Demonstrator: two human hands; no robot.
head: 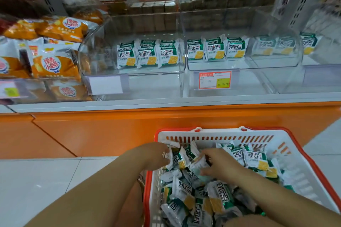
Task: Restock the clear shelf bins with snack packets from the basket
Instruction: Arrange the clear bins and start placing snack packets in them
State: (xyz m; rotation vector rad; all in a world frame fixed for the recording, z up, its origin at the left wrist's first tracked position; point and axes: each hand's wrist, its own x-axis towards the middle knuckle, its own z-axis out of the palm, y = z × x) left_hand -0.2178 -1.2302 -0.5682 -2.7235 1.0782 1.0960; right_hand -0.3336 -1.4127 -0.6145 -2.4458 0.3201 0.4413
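Reaching into basket (pixel 221 133) at 5 o'clock, heaped with packets (pixel 220 196). Gripping a few in left hand (pixel 156 155), pinching one in right hand (pixel 219 164). Probably light, slick, crinkly, brittle inside: take by flat faces, gently. Destined for bins (pixel 156 84) at 12.

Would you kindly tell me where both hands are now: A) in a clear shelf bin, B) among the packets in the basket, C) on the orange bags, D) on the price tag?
B: the left hand and right hand are both among the snack packets in the basket.
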